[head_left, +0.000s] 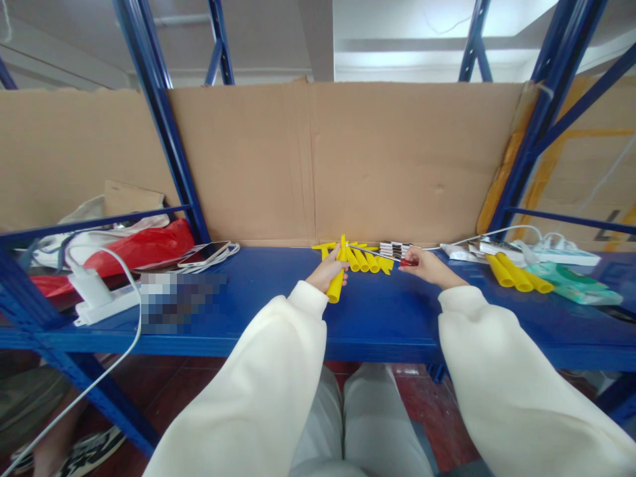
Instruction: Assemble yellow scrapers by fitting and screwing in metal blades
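My left hand (328,270) is closed around a yellow plastic tube-shaped piece (334,290), held upright with its narrow top above my fingers. My right hand (422,266) grips the red handle of a screwdriver (408,262). Its metal shaft points left, and the tip is at the upper part of the held piece; whether it touches cannot be made out. Just behind and between my hands, several more yellow tube-shaped pieces (363,263) lie side by side on the blue shelf (278,291). Beside them is a stack of small black-and-white items (394,249), too small to name.
Upright cardboard (248,165) closes the back. On the right lie yellow tubes (517,273), a green packet (574,283) and a white power strip (566,256). At left are a red bag (149,248), a phone (205,254) and a charger with a white cable (94,291).
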Demonstrator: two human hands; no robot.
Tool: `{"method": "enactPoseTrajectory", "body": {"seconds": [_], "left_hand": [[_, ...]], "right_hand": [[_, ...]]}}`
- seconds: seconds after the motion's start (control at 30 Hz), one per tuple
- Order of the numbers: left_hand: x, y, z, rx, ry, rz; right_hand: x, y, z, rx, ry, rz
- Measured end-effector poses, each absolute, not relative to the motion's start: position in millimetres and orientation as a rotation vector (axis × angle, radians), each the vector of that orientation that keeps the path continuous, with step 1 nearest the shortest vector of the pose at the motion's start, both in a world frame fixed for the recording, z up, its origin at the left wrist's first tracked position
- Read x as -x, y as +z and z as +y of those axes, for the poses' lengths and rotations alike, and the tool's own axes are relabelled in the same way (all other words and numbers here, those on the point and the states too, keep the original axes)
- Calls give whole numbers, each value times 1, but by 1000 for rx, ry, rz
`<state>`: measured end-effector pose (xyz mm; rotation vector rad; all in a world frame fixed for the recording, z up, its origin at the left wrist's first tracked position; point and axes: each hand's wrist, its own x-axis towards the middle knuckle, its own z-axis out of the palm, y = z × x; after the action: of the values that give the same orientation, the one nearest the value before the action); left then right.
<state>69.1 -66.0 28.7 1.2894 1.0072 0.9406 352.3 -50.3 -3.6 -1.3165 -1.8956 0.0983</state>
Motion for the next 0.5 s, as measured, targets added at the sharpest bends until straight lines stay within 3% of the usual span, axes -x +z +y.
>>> {"method": "enactPoseTrajectory", "body": {"seconds": [0.5], "left_hand": [[-68,26,-63,-1295,952,999]], "right_hand": [[-353,-4,-49,1348,70,-1895]]}}
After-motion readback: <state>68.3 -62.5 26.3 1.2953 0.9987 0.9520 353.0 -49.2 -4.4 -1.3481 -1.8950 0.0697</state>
